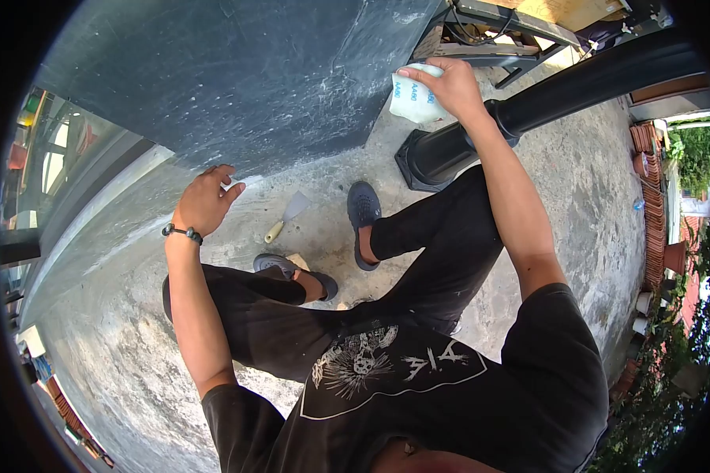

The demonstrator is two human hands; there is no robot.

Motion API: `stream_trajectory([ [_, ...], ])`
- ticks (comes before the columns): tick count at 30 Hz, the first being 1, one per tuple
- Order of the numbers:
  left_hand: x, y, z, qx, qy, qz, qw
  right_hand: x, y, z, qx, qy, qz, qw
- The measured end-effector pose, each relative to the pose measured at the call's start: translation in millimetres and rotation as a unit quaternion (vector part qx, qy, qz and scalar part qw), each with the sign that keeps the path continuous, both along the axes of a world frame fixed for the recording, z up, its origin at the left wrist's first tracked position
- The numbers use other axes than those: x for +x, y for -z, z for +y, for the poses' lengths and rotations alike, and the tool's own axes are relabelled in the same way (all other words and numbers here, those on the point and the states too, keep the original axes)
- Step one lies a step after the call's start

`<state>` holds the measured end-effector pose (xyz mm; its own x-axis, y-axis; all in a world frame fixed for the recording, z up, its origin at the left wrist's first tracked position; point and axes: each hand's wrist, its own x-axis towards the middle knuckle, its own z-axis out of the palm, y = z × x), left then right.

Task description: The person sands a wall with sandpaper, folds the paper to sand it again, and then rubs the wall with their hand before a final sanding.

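My right hand (454,88) grips a sheet of sandpaper (412,96), thumb on its pale backing, which carries blue "AA60" print. The sheet is close to the right edge of the dark grey wall (237,79), which has pale scuffs and specks. My left hand (205,202) is raised near the wall's lower left edge, its fingers loosely curled and apart with nothing in them. On the concrete floor between my hands and shoes lies a putty knife (275,230) with a cream handle and a flat blade.
A thick black post (544,98) with a flanged base rises right of the wall. Behind it is a metal-framed stand (521,49). My shoes (363,206) are on the concrete floor (576,189). Clay pots (675,257) and plants line the far right.
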<state>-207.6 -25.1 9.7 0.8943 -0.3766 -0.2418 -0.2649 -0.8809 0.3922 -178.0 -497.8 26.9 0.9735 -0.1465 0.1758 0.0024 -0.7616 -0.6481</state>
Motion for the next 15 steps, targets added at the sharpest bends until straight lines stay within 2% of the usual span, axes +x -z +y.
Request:
stream_trajectory([
  [4,-2,2,3,-0.005,-0.005,-0.003,1.0,1,-4,2,0.092,0.015,-0.07,0.993],
  [8,1,0,3,-0.002,0.001,-0.006,1.0,1,-4,4,0.009,0.002,-0.037,0.999],
  [11,-1,1,1,-0.006,-0.004,-0.006,1.0,-2,-16,4,0.068,0.018,-0.061,0.996],
  [14,2,1,2,-0.007,0.0,-0.008,1.0,-2,-6,2,-0.026,-0.006,-0.02,0.999],
  [15,2,3,2,-0.004,-0.002,-0.004,1.0,-1,-6,1,-0.003,0.003,-0.037,0.999],
])
